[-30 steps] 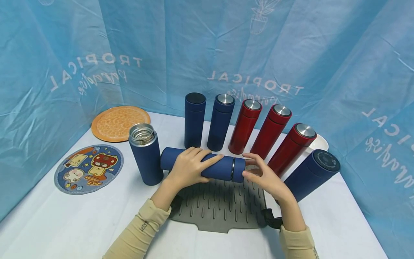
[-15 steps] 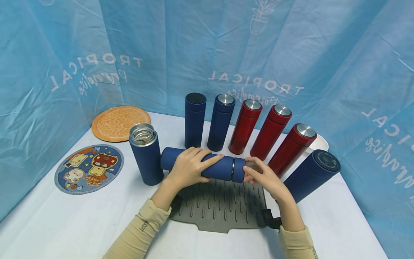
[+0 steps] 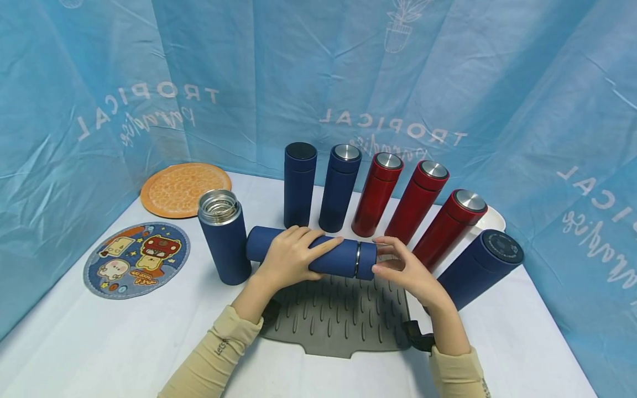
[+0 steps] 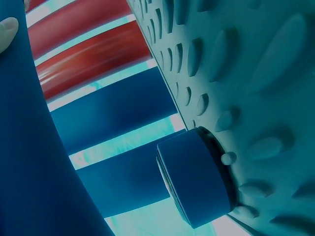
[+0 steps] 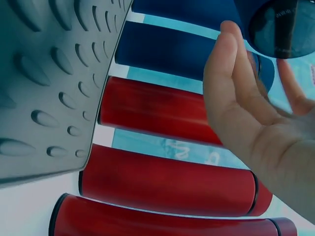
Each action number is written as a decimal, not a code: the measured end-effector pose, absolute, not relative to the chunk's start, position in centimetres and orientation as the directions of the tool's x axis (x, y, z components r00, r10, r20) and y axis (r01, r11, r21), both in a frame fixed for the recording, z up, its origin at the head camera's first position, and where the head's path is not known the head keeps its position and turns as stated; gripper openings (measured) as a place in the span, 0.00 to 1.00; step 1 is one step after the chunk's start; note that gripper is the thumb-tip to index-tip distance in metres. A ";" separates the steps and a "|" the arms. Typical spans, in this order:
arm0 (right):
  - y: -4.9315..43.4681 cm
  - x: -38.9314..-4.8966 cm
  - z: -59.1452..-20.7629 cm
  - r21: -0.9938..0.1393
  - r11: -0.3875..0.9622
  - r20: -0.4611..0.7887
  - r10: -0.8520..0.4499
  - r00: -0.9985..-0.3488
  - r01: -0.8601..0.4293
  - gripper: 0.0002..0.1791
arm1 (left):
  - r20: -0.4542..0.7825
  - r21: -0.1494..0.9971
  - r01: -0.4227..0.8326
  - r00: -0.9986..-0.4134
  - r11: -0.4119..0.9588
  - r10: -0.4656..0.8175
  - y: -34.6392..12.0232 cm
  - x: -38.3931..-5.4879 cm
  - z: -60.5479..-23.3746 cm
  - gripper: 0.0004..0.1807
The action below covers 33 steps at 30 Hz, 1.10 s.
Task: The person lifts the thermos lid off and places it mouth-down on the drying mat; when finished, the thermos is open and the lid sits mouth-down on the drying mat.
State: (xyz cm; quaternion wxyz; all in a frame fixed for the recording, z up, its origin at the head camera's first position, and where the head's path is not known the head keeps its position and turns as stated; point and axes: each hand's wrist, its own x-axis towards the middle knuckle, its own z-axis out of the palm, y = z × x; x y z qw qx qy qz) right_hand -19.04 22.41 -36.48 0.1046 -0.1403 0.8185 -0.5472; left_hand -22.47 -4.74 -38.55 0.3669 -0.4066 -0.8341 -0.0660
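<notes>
My left hand point(image 3: 290, 257) grips a blue thermos flask point(image 3: 338, 258), held lying sideways over a grey ridged mat point(image 3: 338, 326). The flask's cap point(image 3: 367, 261), with a silver ring at its base, points right. At that end my right hand point(image 3: 409, 276) pinches the cap's edge with thumb and fingertips. The right wrist view shows the cap's dark glossy top point(image 5: 283, 32) beside those fingers. Left of the flask stands an uncapped blue thermos point(image 3: 226, 243), its steel mouth bare. In the left wrist view a loose blue cap point(image 4: 197, 177) lies on the mat.
Behind the mat stand two blue thermoses point(image 3: 299, 188) and three red ones point(image 3: 377, 193) in a curved row. Another blue thermos point(image 3: 478, 271) stands at the right, near a white dish point(image 3: 490, 220). Two round mats, one orange point(image 3: 184, 190) and one cartoon-printed point(image 3: 136, 260), lie left.
My right hand's fingers shifted round the cap's end and came back, with a small turn of the wrist. The left hand and the flask's body have stayed nearly still.
</notes>
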 end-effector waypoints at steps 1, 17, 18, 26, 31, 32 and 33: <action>22.4 -19.1 -36.5 -0.925 0.364 -0.024 -0.341 -0.940 -0.108 0.32 | 0.668 -0.188 0.727 -0.398 0.661 0.629 -4.7 -22.5 -38.5 0.47; 22.3 -19.2 -36.6 -0.919 0.393 -0.085 -0.307 -0.948 -0.045 0.29 | 0.666 -0.194 0.723 -0.399 0.663 0.630 -4.7 -22.4 -38.5 0.48; 22.4 -19.2 -36.6 -0.922 0.381 -0.069 -0.316 -0.946 -0.060 0.29 | 0.666 -0.194 0.723 -0.400 0.663 0.630 -4.7 -22.4 -38.5 0.48; 22.7 -19.2 -36.7 -0.941 0.304 0.023 -0.387 -0.922 -0.151 0.37 | 0.662 -0.185 0.725 -0.407 0.663 0.630 -4.8 -22.4 -38.5 0.48; 22.5 -19.2 -36.5 -0.936 0.333 -0.022 -0.368 -0.930 -0.110 0.36 | 0.667 -0.186 0.727 -0.401 0.661 0.629 -4.8 -22.4 -38.4 0.48; 22.5 -19.2 -36.4 -0.932 0.350 -0.039 -0.356 -0.934 -0.095 0.34 | 0.667 -0.188 0.727 -0.400 0.661 0.629 -4.8 -22.4 -38.4 0.48; 22.4 -19.2 -36.3 -0.928 0.363 -0.055 -0.346 -0.937 -0.079 0.32 | 0.666 -0.191 0.726 -0.399 0.661 0.630 -4.8 -22.4 -38.4 0.48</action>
